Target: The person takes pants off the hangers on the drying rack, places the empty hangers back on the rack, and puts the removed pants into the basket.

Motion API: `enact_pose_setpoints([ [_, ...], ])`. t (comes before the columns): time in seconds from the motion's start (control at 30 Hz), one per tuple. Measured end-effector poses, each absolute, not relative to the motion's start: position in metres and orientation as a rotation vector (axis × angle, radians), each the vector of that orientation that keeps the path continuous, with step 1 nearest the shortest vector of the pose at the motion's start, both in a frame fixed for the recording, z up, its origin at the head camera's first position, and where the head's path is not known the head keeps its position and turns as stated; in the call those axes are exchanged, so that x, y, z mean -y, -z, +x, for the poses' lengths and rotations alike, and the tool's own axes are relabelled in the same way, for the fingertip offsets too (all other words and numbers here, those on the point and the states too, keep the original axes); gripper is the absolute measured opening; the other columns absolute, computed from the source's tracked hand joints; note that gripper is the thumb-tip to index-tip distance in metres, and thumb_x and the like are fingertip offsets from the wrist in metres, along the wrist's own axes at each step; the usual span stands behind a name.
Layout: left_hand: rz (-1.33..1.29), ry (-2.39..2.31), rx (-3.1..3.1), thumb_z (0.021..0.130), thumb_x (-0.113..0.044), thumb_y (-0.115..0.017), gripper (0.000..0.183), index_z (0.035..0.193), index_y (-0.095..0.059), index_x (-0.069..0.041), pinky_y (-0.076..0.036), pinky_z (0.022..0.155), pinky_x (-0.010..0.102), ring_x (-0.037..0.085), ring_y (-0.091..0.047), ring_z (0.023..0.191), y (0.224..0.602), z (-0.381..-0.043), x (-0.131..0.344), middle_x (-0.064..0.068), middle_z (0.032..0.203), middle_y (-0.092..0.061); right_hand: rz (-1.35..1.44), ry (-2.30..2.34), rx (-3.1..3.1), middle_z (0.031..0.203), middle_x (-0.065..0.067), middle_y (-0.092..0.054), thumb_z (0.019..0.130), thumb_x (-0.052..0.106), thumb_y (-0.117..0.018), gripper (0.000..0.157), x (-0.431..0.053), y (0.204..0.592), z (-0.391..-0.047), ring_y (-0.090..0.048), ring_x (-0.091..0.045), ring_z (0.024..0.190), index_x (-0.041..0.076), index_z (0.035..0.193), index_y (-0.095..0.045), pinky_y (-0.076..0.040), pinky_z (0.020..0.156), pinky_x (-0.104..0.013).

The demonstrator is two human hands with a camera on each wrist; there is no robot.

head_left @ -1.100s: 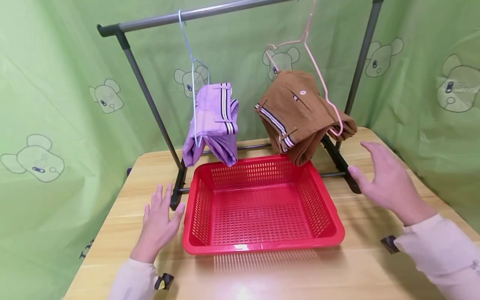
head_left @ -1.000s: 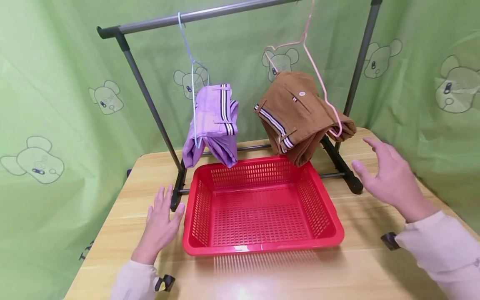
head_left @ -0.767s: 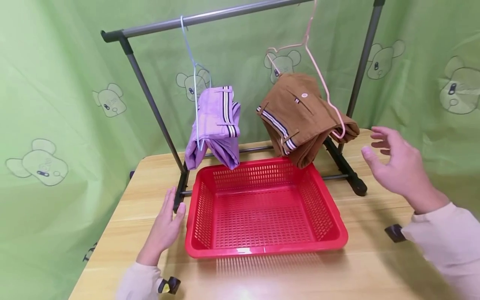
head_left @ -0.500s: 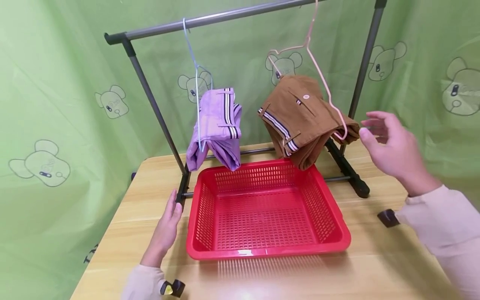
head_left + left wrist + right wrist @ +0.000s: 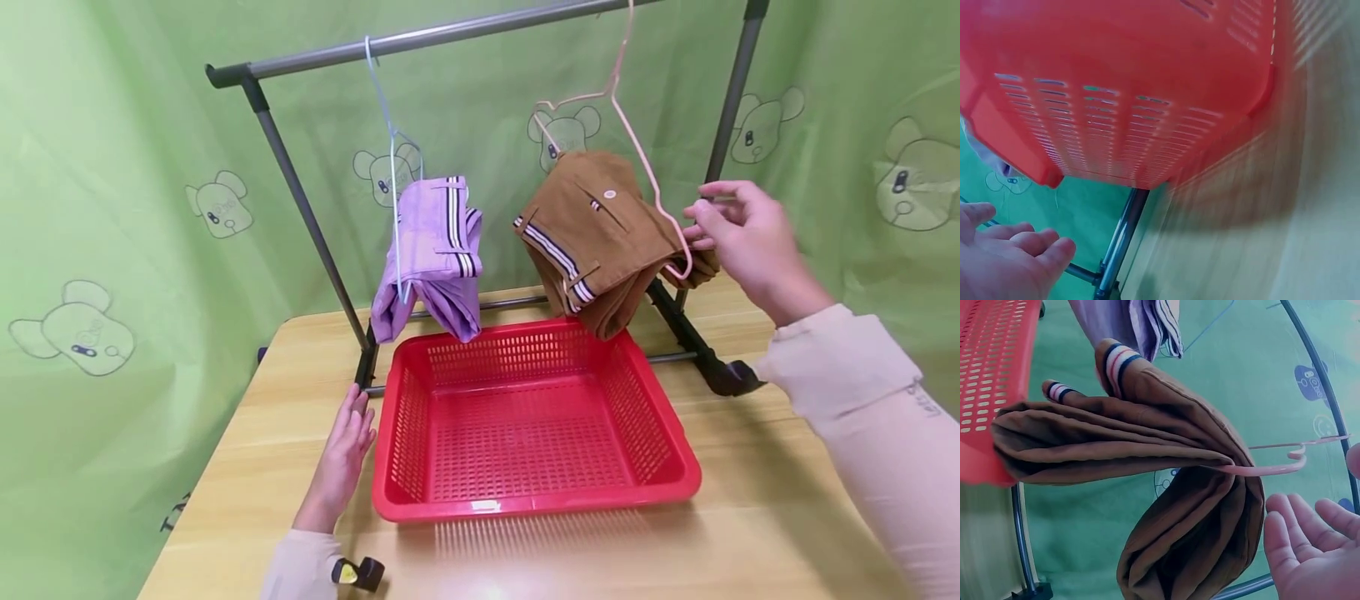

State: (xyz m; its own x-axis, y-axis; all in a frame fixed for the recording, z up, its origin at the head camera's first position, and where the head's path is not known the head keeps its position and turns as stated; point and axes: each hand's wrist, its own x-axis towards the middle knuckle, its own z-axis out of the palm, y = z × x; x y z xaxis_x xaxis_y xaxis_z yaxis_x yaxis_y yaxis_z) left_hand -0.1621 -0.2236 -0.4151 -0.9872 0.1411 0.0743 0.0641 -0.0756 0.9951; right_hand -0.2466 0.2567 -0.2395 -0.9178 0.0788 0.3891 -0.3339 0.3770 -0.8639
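Observation:
Brown trousers (image 5: 600,225) hang folded over a pink hanger (image 5: 636,137) on the rack's right side. My right hand (image 5: 750,242) is raised beside the hanger's lower right end, its fingers loosely bent and holding nothing. In the right wrist view its fingertips lie close to the trousers' (image 5: 1147,444) folded edge. Purple trousers (image 5: 431,242) hang on a blue hanger (image 5: 393,158) at the left. My left hand (image 5: 343,458) is low beside the left wall of a red basket (image 5: 536,504), fingers relaxed with nothing in them. The basket stands below the trousers with nothing inside it.
A grey metal clothes rack (image 5: 450,33) with black feet (image 5: 723,375) stands on the wooden table (image 5: 247,467), its feet on either side of the basket. A green curtain (image 5: 135,125) with printed mouse figures surrounds the table.
My right hand has risen and moved left, from over the table to beside the pink hanger. The left hand has shifted slightly right and turned its palm toward the basket.

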Motion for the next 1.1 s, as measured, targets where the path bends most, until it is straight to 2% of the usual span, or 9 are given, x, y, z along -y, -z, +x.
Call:
enact_pose_setpoints([
  [0.1, 0.27, -2.286, -2.056, 0.107, -0.025, -0.029, 0.06, 0.155, 0.003, -0.009, -0.006, 0.116, 0.052, 0.036, -0.003, 0.146, 0.42, -0.165, 0.221, 0.019, 0.16, 0.004, 0.244, -1.653, 2.241, 0.093, 0.015, -0.064, 0.102, 0.022, -0.05, 0.02, -0.257, 0.236, -0.251, -0.065, -0.001, 0.079, 0.015, 0.121, -0.047, -0.052, 0.071, -0.015],
  [0.17, 0.326, -2.309, -2.026, 0.106, -0.021, -0.033, 0.063, 0.154, 0.004, -0.007, -0.009, 0.117, 0.046, 0.037, -0.001, 0.145, 0.423, -0.167, 0.221, 0.021, 0.159, 0.005, 0.254, -1.732, 2.201, 0.092, 0.01, -0.066, 0.101, 0.021, -0.051, 0.019, -0.255, 0.234, -0.254, -0.065, -0.005, 0.078, 0.015, 0.119, -0.048, -0.053, 0.07, -0.016],
  [0.27, 0.416, -2.364, -1.925, 0.105, -0.015, -0.035, 0.066, 0.153, 0.009, -0.006, -0.021, 0.114, 0.033, 0.036, -0.002, 0.145, 0.428, -0.17, 0.22, 0.023, 0.158, 0.009, 0.255, -1.832, 2.15, 0.091, 0.004, -0.067, 0.101, 0.019, -0.052, 0.018, -0.254, 0.231, -0.258, -0.065, -0.008, 0.076, 0.013, 0.117, -0.049, -0.053, 0.068, -0.016],
  [0.37, 0.465, -2.407, -1.837, 0.105, -0.013, -0.035, 0.068, 0.153, 0.011, -0.009, -0.034, 0.106, 0.025, 0.024, -0.019, 0.144, 0.435, -0.171, 0.218, 0.022, 0.158, 0.012, 0.246, -1.862, 2.132, 0.089, 0.003, -0.067, 0.101, 0.019, -0.053, 0.016, -0.252, 0.23, -0.261, -0.065, -0.009, 0.074, 0.012, 0.115, -0.05, -0.053, 0.066, -0.017],
  [0.47, 0.465, -2.416, -1.809, 0.103, -0.01, -0.039, 0.071, 0.154, 0.009, -0.014, -0.041, 0.102, 0.03, 0.013, -0.037, 0.135, 0.439, -0.171, 0.216, 0.019, 0.16, 0.009, 0.242, -1.914, 2.097, 0.085, 0.003, -0.068, 0.1, 0.017, -0.053, 0.014, -0.25, 0.23, -0.264, -0.065, -0.01, 0.071, 0.01, 0.112, -0.051, -0.053, 0.064, -0.017],
  [0.53, 0.45, -2.402, -1.829, 0.102, -0.008, -0.043, 0.074, 0.155, 0.007, -0.015, -0.044, 0.1, 0.034, 0.012, -0.042, 0.132, 0.441, -0.17, 0.215, 0.018, 0.16, 0.004, 0.24, -1.952, 2.071, 0.083, 0.002, -0.067, 0.1, 0.015, -0.055, 0.013, -0.25, 0.23, -0.266, -0.065, -0.01, 0.069, 0.008, 0.11, -0.052, -0.054, 0.064, -0.017],
  [0.67, 0.363, -2.385, -1.862, 0.098, -0.004, -0.049, 0.08, 0.156, 0.002, -0.022, -0.048, 0.095, 0.041, 0.026, -0.044, 0.131, 0.442, -0.168, 0.213, 0.016, 0.16, -0.007, 0.234, -2.041, 2.031, 0.082, -0.002, -0.068, 0.098, 0.011, -0.058, 0.014, -0.247, 0.231, -0.269, -0.065, -0.011, 0.066, 0.004, 0.109, -0.053, -0.055, 0.063, -0.019],
  [0.8, 0.316, -2.391, -1.838, 0.096, -0.004, -0.049, 0.08, 0.156, -0.002, -0.027, -0.049, 0.092, 0.046, 0.038, -0.047, 0.126, 0.442, -0.166, 0.212, 0.017, 0.158, -0.014, 0.241, -2.143, 1.997, 0.081, -0.007, -0.068, 0.096, 0.009, -0.06, 0.019, -0.243, 0.231, -0.271, -0.066, -0.014, 0.064, -0.001, 0.111, -0.052, -0.056, 0.061, -0.023],
  [1.1, 0.334, -2.393, -1.735, 0.097, -0.007, -0.044, 0.075, 0.156, -0.003, -0.03, -0.048, 0.094, 0.047, 0.036, -0.046, 0.124, 0.445, -0.164, 0.207, 0.021, 0.156, -0.012, 0.17, -1.999, 2.183, 0.076, -0.006, -0.067, 0.097, 0.016, -0.059, 0.022, -0.236, 0.226, -0.278, -0.062, -0.011, 0.06, 0.0, 0.112, -0.053, -0.054, 0.055, -0.021],
])
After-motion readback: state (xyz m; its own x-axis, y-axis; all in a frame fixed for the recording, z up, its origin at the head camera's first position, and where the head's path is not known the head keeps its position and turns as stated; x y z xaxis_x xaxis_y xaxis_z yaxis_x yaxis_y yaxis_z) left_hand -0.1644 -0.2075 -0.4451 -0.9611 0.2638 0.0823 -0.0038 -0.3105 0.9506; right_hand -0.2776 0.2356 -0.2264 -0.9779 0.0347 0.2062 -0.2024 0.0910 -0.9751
